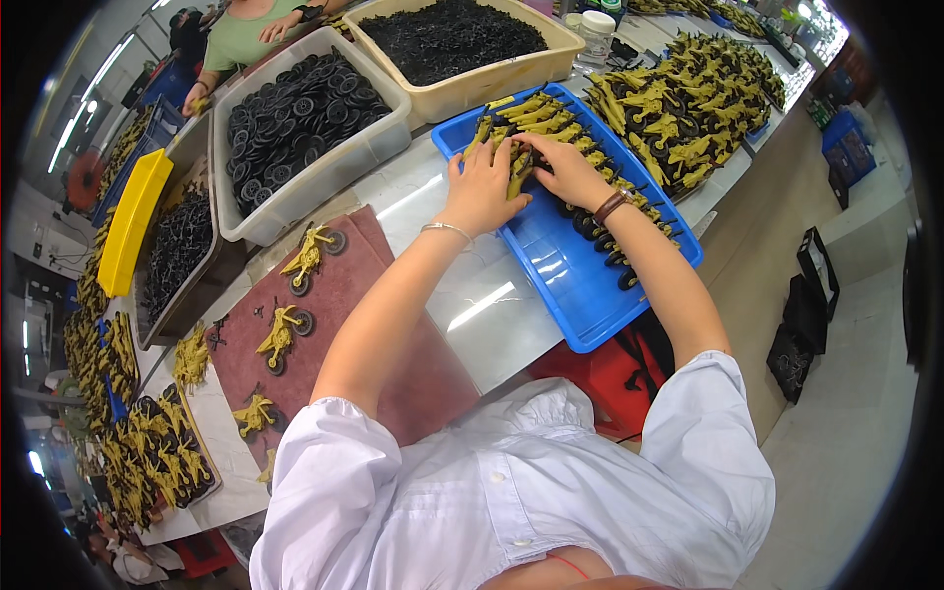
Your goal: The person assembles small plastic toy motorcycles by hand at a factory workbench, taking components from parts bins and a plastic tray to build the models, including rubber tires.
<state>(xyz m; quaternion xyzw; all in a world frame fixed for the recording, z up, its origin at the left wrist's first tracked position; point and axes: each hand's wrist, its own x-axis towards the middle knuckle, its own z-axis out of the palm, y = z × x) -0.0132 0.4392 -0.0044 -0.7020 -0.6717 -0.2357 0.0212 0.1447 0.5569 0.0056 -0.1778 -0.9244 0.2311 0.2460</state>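
Both of my hands are at the far left part of a blue tray (pixel 560 295), where toy motorcycles (pixel 560 123) in yellow and black stand packed in rows. My left hand (pixel 482 189) has its fingers curled round a yellow toy motorcycle (pixel 519 169) at the end of a row. Close beside it, my right hand (pixel 567 172) grips the same toy from the other side, its fingertips bent inward. Parts of the toy are hidden by my fingers. Black wheels of the row show below my right wrist.
Left of the tray, a maroon cloth (pixel 344 324) bears several toy motorcycles (pixel 305 258). Behind it are a bin of black wheels (pixel 295 113) and a cream bin (pixel 462 93) of small black parts. A heap of toys (pixel 678 108) lies at the right. Across the table is another person (pixel 246 39).
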